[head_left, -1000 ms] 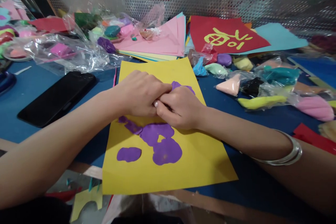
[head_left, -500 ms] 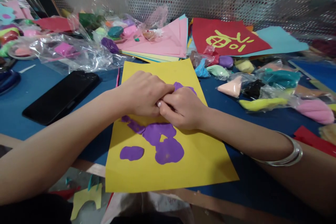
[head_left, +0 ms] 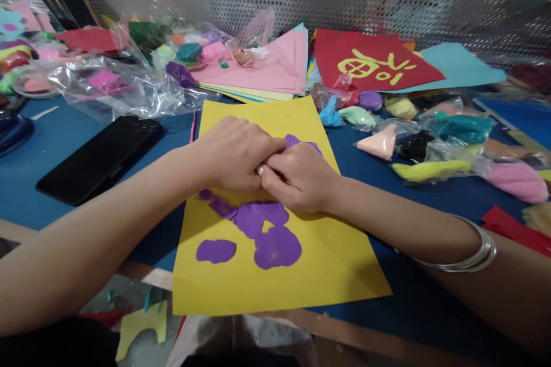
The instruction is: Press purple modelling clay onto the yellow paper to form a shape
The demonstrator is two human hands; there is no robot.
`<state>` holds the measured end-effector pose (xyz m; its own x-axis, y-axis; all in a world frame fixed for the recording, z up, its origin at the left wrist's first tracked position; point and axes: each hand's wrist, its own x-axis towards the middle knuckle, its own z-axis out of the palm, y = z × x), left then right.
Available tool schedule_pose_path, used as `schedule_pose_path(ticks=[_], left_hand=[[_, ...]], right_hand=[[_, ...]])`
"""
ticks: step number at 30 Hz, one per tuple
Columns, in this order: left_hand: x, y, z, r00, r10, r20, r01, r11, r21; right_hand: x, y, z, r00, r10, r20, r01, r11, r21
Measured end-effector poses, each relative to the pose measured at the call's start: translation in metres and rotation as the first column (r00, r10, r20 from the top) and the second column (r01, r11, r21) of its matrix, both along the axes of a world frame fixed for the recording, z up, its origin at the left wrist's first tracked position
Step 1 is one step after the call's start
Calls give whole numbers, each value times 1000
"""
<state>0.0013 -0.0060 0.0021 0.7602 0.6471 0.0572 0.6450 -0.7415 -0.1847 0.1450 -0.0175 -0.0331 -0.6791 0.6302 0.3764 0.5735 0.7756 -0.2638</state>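
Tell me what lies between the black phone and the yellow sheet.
In the head view, a thin pink stick lies on the blue tabletop beside the sheet; the left forearm crosses lower down.

A yellow paper sheet [head_left: 340, 269] is lying flat on the blue table [head_left: 21, 195], its near edge overhanging. Flattened purple clay [head_left: 257, 219] is forming joined, rounded patches around a small yellow gap, a narrow strip [head_left: 222, 208] trailing left. A separate purple oval [head_left: 216, 250] is sitting lower left; another purple piece [head_left: 293, 140] is showing farther up, partly hidden
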Motion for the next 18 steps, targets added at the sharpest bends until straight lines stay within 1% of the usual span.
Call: schedule_pose_path(ticks=[8, 18], left_hand=[[0, 0, 0, 1000, 3, -13, -3, 1000, 10], [1, 1, 1, 1000, 2, -18, -2, 1000, -19]], right_hand=[[0, 0, 0, 1000, 7, -12, -7, 1000, 10], [-1, 0, -1, 1000, 14, -25, -14, 1000, 14]])
